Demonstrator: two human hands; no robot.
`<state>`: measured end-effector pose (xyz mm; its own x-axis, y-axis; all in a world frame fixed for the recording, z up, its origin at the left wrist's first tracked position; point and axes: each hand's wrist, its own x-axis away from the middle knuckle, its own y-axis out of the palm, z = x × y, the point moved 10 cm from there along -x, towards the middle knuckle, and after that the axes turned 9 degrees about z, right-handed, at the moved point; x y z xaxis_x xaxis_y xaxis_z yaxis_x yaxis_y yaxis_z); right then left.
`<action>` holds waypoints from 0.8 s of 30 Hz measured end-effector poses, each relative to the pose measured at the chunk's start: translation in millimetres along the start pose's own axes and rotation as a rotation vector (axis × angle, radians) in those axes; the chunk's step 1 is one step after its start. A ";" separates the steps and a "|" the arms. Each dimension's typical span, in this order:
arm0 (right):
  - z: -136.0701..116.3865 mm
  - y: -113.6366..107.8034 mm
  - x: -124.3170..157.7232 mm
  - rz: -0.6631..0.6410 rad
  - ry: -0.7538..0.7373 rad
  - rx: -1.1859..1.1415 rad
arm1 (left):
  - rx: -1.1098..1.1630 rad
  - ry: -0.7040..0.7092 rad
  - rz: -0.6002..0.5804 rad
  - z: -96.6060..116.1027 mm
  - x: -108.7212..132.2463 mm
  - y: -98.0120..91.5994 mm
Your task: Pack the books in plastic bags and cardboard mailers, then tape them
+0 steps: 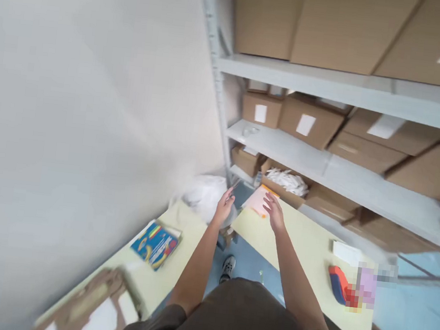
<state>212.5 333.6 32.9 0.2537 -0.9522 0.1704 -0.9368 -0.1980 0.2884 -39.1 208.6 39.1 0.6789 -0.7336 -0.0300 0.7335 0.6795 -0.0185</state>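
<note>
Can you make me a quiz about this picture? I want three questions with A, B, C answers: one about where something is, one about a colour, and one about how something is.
1. Where is the blue book?
A. On a shelf
B. On the table
C. In the white bag

2. What colour is the floor?
A. Red
B. Green
C. Blue

3. How is the box with the white stuff in it?
A. Open on top
B. Taped shut
C. Upside down

Answers:
1. B, because the book lies on the table's top.
2. C, because the floor shows blue below the table.
3. A, because the white stuff shows at the box's open top.
</note>
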 end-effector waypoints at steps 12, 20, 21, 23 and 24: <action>114.6 269.7 225.9 -0.698 0.174 0.189 | -0.054 -0.082 0.760 -6.7 289.6 -358.5; 199.0 407.2 454.9 -0.982 0.241 0.290 | -0.016 -0.182 1.062 -40.1 478.6 -545.6; 210.2 419.3 476.0 -0.999 0.246 0.304 | -0.012 -0.191 1.087 -44.8 496.1 -565.3; 230.2 439.1 508.7 -1.019 0.246 0.333 | -0.006 -0.211 1.116 -55.1 523.8 -598.7; 238.5 446.2 520.2 -1.019 0.241 0.349 | -0.001 -0.226 1.120 -61.1 533.7 -611.5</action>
<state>-131.0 -305.6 25.5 0.9505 -0.2426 0.1944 -0.2690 -0.9552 0.1231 -127.4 -597.9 -26.7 0.9421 0.2999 0.1499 -0.2881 0.9528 -0.0953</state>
